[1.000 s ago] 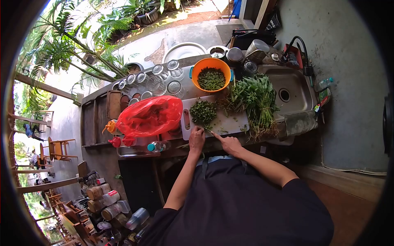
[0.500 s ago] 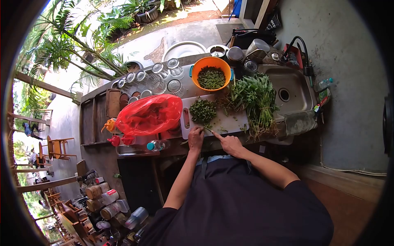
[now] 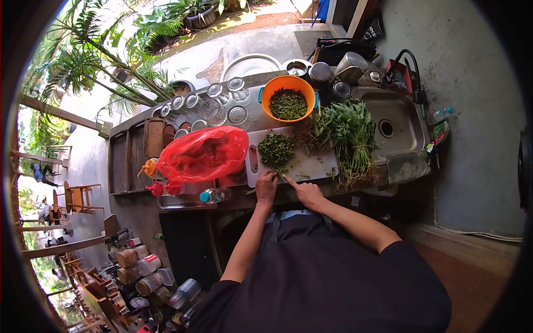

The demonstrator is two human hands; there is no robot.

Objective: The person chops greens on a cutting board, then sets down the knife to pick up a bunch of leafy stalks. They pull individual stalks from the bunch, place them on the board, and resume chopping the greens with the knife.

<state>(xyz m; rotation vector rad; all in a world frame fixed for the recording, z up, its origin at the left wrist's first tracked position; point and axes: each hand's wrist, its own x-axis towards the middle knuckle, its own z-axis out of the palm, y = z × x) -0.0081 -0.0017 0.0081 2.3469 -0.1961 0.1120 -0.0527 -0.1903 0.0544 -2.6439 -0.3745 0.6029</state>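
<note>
My left hand (image 3: pixel 267 185) is closed on green stems at the near edge of the white cutting board (image 3: pixel 316 166). From the right, my right hand (image 3: pixel 308 194) grips a knife (image 3: pixel 288 179), its forefinger stretched toward the blade, whose tip meets the stems by my left fingers. Just beyond lies a heap of chopped greens (image 3: pixel 276 150). A large bunch of long-leaved greens with roots (image 3: pixel 350 136) rests over the board's right end. Behind the board stands an orange colander (image 3: pixel 271 87) holding more chopped greens.
A red plastic bag (image 3: pixel 208 152) sits left of the board, with upturned glasses (image 3: pixel 238 115) behind it. A small bottle with a teal cap (image 3: pixel 214 195) lies near the counter's front edge. On the right is a metal sink (image 3: pixel 408 133) with a cloth (image 3: pixel 408 166) over its front rim.
The view has shifted very slightly. Both hands stay at the same place on the board, and no object has visibly moved.
</note>
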